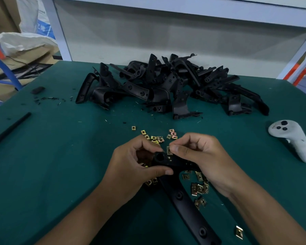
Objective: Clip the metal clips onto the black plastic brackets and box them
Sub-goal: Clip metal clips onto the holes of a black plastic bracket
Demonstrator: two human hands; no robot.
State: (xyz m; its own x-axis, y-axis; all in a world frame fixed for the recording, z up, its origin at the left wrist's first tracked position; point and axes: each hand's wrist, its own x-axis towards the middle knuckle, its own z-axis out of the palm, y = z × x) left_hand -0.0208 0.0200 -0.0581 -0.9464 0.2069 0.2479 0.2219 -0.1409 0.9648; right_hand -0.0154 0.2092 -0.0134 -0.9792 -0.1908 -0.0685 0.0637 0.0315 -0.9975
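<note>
Fingers of left hand point(131, 165) around black bracket point(177, 188) — right hand point(200, 156) pinching metal clip point(169, 150).

Black bracket point(175, 163) gripped by left hand point(136, 165); metal clip point(169, 150) pinched against its top end by right hand point(201, 156). Loose clips point(200, 188) scattered beneath right hand.
</note>
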